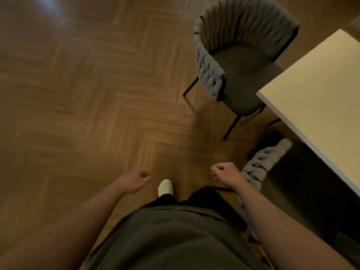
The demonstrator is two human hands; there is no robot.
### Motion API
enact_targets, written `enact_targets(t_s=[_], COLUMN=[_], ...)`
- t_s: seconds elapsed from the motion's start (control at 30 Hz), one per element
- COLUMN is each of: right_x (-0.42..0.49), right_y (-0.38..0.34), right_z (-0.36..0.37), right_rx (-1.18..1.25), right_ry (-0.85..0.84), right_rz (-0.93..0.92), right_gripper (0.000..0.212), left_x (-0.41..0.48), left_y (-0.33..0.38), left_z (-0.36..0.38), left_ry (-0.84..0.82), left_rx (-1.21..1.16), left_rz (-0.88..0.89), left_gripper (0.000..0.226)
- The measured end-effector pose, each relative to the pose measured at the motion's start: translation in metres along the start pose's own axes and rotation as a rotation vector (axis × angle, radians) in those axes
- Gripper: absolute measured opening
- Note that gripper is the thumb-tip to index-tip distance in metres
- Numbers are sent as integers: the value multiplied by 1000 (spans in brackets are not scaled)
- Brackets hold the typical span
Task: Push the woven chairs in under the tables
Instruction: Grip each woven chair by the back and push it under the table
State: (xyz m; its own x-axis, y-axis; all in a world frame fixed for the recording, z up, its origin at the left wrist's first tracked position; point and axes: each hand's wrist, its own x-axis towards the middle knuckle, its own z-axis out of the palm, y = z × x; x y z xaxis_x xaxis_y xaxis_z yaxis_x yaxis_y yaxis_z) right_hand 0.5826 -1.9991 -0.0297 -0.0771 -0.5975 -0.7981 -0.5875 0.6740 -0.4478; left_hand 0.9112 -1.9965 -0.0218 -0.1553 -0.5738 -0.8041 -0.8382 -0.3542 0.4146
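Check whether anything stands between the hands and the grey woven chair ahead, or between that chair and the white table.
Nothing visible does. Only bare herringbone wood floor lies between the left hand or right hand and the grey woven chair, whose seat reaches under the white table. Beneath the table is hidden.

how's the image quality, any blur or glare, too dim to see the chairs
Head view: dim, warm light; motion blur smears the herringbone floor, worst on the left; a pale glare patch sits top left; the white table is the brightest area; the woven chair beside it is soft but readable; deep shadow under the table hides most of the nearer chair.
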Motion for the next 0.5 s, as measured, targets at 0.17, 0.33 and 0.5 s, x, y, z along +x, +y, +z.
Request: enact_targets(t_s=[0.17, 0.33, 0.5], right_x=[37, 96, 180], right_y=[-90, -161, -226], right_z=[-5, -32, -75], right_rx=[51, 154, 226], right_ry=[-7, 13, 35], right_rz=[-40, -45, 5], right_gripper=[24, 25, 22], left_x=[46, 111, 204], left_y=[5, 34, 91], left_z=[-95, -175, -275], left_ry=[57, 30, 33], left_rx=[-27, 4, 147], left_rz=[18, 40, 89], left_gripper=[30, 28, 27])
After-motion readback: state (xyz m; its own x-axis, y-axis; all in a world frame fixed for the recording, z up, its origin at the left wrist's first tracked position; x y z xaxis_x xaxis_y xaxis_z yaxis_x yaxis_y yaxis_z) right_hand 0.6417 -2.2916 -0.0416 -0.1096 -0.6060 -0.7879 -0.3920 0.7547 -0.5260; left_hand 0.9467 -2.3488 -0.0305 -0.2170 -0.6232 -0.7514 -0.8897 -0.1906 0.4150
